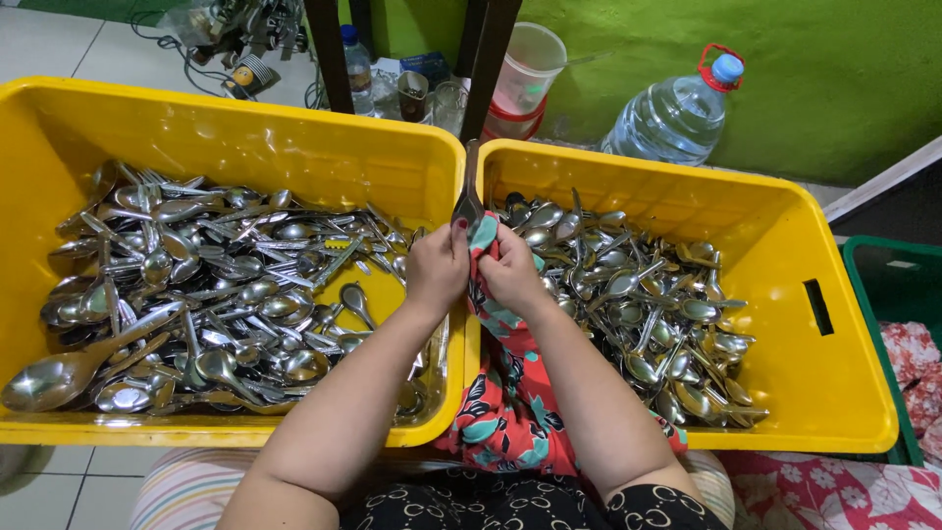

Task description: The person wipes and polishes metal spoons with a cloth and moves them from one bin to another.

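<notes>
My left hand (438, 267) and my right hand (512, 271) meet between two yellow crates, both wrapped around a flowered red and teal cloth (505, 402) that hangs down to my lap. A single metal piece of cutlery (468, 201) sticks up out of the cloth between my hands, its handle pointing away from me. The left yellow crate (59, 118) holds a pile of steel spoons and forks (206, 285). The right yellow crate (834, 383) holds several more spoons (638, 304).
A large water bottle (677, 116) with a red cap ring stands behind the right crate against a green wall. Plastic cups and a small bottle (357, 67) sit behind the crates by two dark furniture legs. A green crate (898, 285) lies at right.
</notes>
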